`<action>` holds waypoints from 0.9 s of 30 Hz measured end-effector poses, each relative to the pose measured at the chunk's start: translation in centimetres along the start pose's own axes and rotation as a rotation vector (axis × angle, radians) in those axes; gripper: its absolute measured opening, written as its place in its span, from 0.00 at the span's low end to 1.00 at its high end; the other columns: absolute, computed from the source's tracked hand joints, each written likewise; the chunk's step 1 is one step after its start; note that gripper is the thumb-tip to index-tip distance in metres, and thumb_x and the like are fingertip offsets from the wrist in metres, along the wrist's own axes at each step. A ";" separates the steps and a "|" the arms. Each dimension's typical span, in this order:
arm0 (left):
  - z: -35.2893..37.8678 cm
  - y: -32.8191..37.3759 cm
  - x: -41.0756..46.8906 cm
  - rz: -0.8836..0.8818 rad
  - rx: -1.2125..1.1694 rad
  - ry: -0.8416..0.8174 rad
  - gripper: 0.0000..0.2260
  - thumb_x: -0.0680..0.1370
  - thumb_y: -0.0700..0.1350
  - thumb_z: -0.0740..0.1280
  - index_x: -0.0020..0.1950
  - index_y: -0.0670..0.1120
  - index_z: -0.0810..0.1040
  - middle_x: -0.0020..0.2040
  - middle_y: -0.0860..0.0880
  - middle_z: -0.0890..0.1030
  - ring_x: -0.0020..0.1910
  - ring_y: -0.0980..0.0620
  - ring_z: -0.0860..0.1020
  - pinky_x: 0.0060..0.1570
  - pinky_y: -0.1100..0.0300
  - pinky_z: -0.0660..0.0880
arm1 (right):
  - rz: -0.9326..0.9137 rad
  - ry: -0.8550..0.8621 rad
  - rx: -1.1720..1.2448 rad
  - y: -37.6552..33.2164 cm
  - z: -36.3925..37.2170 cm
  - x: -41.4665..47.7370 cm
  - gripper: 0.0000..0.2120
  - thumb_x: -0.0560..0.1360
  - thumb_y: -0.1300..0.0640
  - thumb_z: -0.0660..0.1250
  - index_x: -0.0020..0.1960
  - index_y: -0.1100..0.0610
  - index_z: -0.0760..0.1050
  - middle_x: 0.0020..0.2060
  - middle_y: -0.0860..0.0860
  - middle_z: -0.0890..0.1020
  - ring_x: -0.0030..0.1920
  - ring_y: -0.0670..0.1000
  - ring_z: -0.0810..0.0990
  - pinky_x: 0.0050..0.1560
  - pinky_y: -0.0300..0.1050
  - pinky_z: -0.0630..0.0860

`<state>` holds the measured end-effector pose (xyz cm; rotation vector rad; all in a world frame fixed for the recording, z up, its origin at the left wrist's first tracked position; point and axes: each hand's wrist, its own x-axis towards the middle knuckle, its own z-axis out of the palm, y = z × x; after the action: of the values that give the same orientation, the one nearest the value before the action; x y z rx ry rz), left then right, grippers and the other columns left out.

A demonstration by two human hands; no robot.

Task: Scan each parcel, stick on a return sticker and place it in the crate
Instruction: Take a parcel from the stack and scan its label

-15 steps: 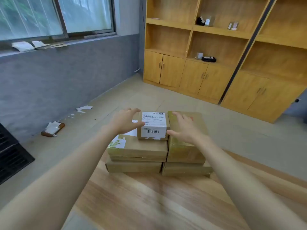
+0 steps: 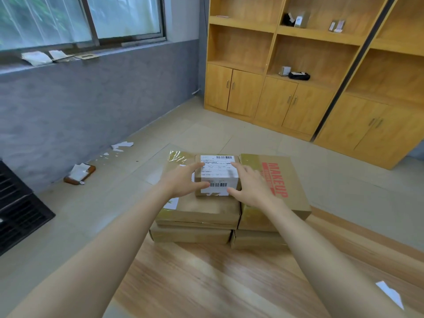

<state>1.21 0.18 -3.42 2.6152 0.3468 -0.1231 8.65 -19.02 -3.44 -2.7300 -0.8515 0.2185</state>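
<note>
A small brown parcel (image 2: pixel 218 173) with a white barcode label sits on top of the left stack of flat brown parcels (image 2: pixel 202 210). My left hand (image 2: pixel 181 182) presses its left side and my right hand (image 2: pixel 250 184) its right side, so both hands grip it between them. To the right stands a second stack topped by a box printed MAKEUP (image 2: pixel 282 180) in red. Both stacks rest on the wooden table (image 2: pixel 206 278).
A black slatted crate (image 2: pixel 18 210) stands on the floor at the far left. Paper scraps (image 2: pixel 79 173) lie by the grey wall. Wooden shelves and cabinets (image 2: pixel 298 76) line the far wall. A white sticker piece (image 2: pixel 390 292) lies on the table at the right.
My right hand has slid off the right box onto the small parcel's right side, and my left hand has closed in on its left side. The view has dropped closer.
</note>
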 end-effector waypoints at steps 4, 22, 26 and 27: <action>0.4 0.5 -0.6 -0.030 -0.050 -0.017 0.31 0.74 0.58 0.67 0.74 0.52 0.61 0.69 0.48 0.71 0.65 0.48 0.71 0.63 0.53 0.69 | 0.057 -0.067 0.096 -0.5 0.5 -0.5 0.35 0.75 0.51 0.64 0.76 0.49 0.50 0.68 0.56 0.67 0.68 0.58 0.65 0.66 0.51 0.63; -4.9 12.5 -9.1 0.182 0.000 0.180 0.30 0.76 0.52 0.67 0.74 0.46 0.62 0.70 0.47 0.71 0.66 0.46 0.71 0.60 0.55 0.68 | 0.032 0.198 0.334 0.7 -9.5 -10.8 0.33 0.72 0.56 0.66 0.74 0.51 0.57 0.64 0.53 0.65 0.53 0.54 0.76 0.42 0.41 0.73; -4.3 17.1 -11.1 0.256 0.022 0.187 0.30 0.75 0.53 0.68 0.74 0.47 0.62 0.70 0.48 0.71 0.67 0.46 0.71 0.62 0.54 0.68 | 0.065 0.276 0.287 3.3 -12.0 -15.1 0.33 0.72 0.55 0.66 0.73 0.52 0.58 0.64 0.54 0.67 0.51 0.51 0.74 0.43 0.41 0.72; -3.9 18.2 -11.6 0.280 0.029 0.183 0.30 0.75 0.53 0.67 0.74 0.47 0.62 0.70 0.48 0.70 0.67 0.47 0.70 0.63 0.54 0.68 | 0.079 0.291 0.286 4.2 -12.4 -16.2 0.33 0.71 0.55 0.67 0.73 0.52 0.58 0.64 0.54 0.67 0.53 0.51 0.74 0.47 0.43 0.74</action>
<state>-4.98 -15.88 10.18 2.6792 0.0381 0.2075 0.40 -34.29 8.16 -2.4493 -0.5833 -0.0405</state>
